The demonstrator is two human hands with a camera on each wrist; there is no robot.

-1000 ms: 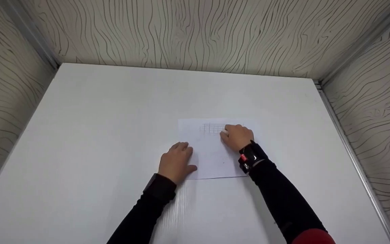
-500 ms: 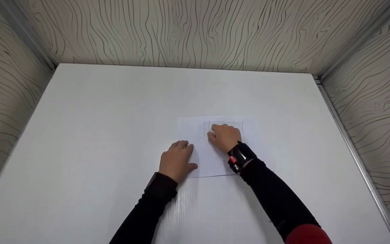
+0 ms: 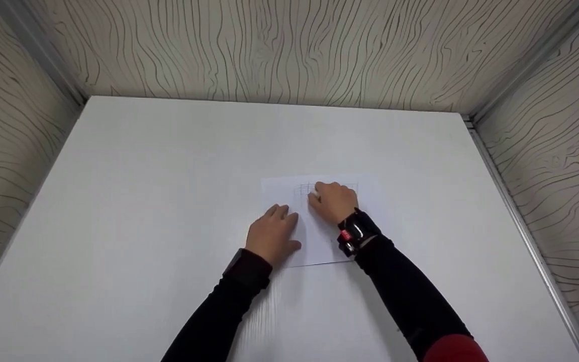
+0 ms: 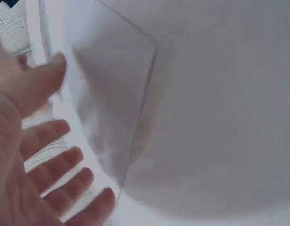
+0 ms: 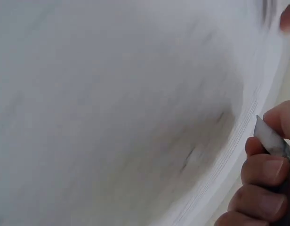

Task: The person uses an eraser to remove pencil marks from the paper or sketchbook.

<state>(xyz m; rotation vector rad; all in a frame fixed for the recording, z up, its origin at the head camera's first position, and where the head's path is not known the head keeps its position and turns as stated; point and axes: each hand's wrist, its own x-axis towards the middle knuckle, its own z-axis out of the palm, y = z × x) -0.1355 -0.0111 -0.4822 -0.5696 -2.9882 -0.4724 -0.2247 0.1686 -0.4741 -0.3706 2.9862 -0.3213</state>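
Observation:
A white sheet of paper (image 3: 315, 246) lies on the table, with a pencil-drawn grid (image 3: 301, 190) near its far edge. Over that grid, my right hand (image 3: 338, 202) pinches an eraser (image 5: 270, 137) between thumb and curled fingers; the eraser looks whitish with grey smudges. Part of the grid is hidden behind this hand. My left hand (image 3: 272, 235) is at the paper's left side, its fingers extended and thumb out to the right. In the left wrist view the fingers are spread and hold nothing, with the paper's corner beside them.
The white table (image 3: 159, 191) extends around the paper on all sides. A wood-grain patterned wall (image 3: 269, 50) rises at its far edge, with similar panels at left and right. A dark wrist device (image 3: 356, 232) is strapped on the right wrist.
My right hand has moved left across the grid with the eraser, then stayed about there. The left hand has shifted slightly right, further onto the paper.

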